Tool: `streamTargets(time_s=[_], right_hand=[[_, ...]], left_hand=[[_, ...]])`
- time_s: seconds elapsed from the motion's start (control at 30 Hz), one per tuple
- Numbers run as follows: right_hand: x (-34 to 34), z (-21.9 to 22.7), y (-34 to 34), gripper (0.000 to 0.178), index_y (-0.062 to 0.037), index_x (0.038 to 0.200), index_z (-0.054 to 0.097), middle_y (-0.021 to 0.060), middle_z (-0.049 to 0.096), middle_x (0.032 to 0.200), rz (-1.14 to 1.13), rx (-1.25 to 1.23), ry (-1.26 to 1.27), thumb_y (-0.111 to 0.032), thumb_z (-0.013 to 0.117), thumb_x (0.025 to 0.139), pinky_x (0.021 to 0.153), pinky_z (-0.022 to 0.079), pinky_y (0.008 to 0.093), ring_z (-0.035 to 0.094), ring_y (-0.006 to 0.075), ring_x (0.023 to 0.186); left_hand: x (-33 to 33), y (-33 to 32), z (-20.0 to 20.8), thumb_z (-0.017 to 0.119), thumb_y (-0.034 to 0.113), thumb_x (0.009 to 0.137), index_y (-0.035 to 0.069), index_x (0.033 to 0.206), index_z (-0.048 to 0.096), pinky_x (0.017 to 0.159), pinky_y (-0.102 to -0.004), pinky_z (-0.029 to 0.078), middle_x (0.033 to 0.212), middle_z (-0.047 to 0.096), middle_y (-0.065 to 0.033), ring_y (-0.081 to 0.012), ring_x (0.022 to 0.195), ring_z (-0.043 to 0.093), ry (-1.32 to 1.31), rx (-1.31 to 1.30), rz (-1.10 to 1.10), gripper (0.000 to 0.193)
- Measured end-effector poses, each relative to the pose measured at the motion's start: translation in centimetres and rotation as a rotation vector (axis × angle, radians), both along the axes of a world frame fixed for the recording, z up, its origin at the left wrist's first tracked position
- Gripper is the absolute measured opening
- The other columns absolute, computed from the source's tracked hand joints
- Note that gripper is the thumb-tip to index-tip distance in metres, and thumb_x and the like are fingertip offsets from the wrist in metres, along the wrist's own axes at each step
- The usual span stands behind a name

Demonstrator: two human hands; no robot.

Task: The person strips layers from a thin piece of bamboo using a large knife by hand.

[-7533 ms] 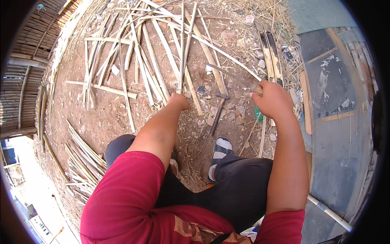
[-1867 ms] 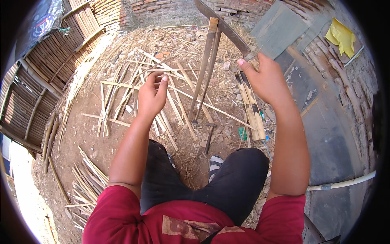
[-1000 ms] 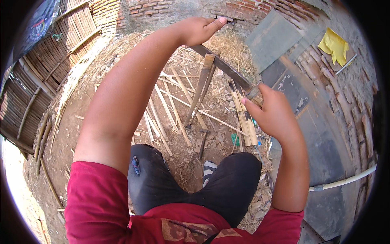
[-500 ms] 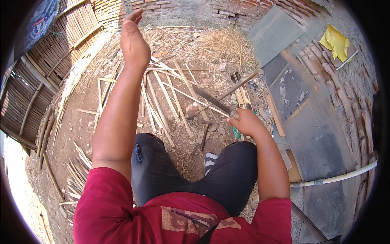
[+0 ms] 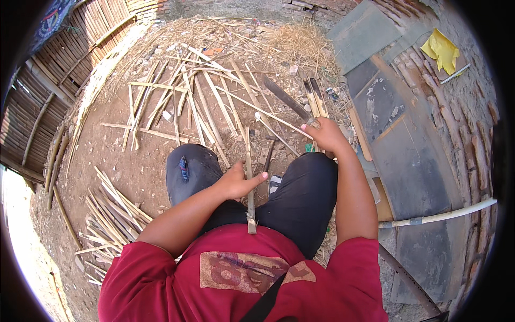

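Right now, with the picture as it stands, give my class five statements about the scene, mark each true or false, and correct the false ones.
1. The right hand holds a knife. True.
2. A hammer lies on the ground. True.
3. The left hand is on the hammer. False: it is at a wooden strip.
4. The trousers are white. False: they are dark.
5. A pile of sticks lies on the person's left. True.
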State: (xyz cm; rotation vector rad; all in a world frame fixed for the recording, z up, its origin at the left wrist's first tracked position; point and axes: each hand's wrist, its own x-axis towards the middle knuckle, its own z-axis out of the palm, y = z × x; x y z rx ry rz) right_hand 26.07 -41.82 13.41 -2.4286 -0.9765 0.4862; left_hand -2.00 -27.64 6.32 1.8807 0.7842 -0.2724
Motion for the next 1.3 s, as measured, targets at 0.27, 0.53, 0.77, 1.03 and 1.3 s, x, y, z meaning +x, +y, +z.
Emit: streamTargets(time_s=[0.27, 0.53, 0.77, 1.03, 1.3], right_hand=[[-0.6, 1.0, -2.4, 0.047, 0.0041, 0.102, 0.064, 0.0109, 0.063, 0.071, -0.073, 0.17, 0.044, -0.041, 0.074, 0.092, 0.059, 0.049, 0.0399, 0.062, 0.0222, 0.061], [-1.0, 1.6, -2.3, 0.053, 0.0061, 0.107, 0.067, 0.0137, 0.067, 0.072, -0.148, 0.186, 0.19, -0.045, 0.074, 0.092, 0.064, 0.052, 0.043, 0.067, 0.0255, 0.067], [-1.4, 4.2, -1.9, 0.044, 0.003, 0.112, 0.068, 0.011, 0.069, 0.077, -0.078, 0.49, -0.033, -0.036, 0.076, 0.092, 0.065, 0.051, 0.0413, 0.067, 0.0223, 0.068], [-3.9, 4.8, 2.6, 0.038, -0.0031, 0.11, 0.062, 0.0177, 0.072, 0.083, 0.235, 0.582, -0.237, -0.028, 0.078, 0.087, 0.066, 0.053, 0.0434, 0.071, 0.0346, 0.073], [-4.0, 1.1, 8.4, 0.032, -0.0091, 0.107, 0.063, 0.0115, 0.071, 0.084, 0.57, 0.282, -0.57, -0.024, 0.078, 0.083, 0.069, 0.056, 0.0502, 0.072, 0.0357, 0.081]], left_hand=[[-1.0, -2.4, -0.7, 0.085, 0.017, 0.085, -0.007, 0.158, 0.011, 0.07, -0.0373, 0.065, 0.111, 0.064, -0.0159, -0.0206, 0.092, 0.07, 0.011, -0.556, 0.32, 0.107], [-1.1, 1.2, 0.3, 0.081, 0.009, 0.089, -0.006, 0.16, 0.015, 0.077, -0.0309, 0.059, 0.11, 0.071, -0.0053, -0.0128, 0.091, 0.07, -0.156, -0.722, 0.365, 0.098], [-3.5, 5.2, 7.7, 0.071, 0.001, 0.092, 0.004, 0.15, 0.043, 0.077, -0.0289, 0.056, 0.115, 0.07, -0.0042, -0.0153, 0.091, 0.071, -0.416, -0.468, 0.236, 0.064], [-5.7, 6.3, 6.6, 0.06, 0.028, 0.103, -0.001, 0.113, 0.066, 0.071, -0.0406, 0.051, 0.088, 0.069, -0.016, -0.0284, 0.077, 0.069, -0.463, 0.342, 0.334, 0.032], [-9.0, 3.4, 5.5, 0.06, 0.037, 0.102, -0.001, 0.108, 0.066, 0.071, -0.053, 0.052, 0.086, 0.068, -0.0247, -0.0458, 0.078, 0.067, -0.253, 0.891, 0.432, 0.039]])
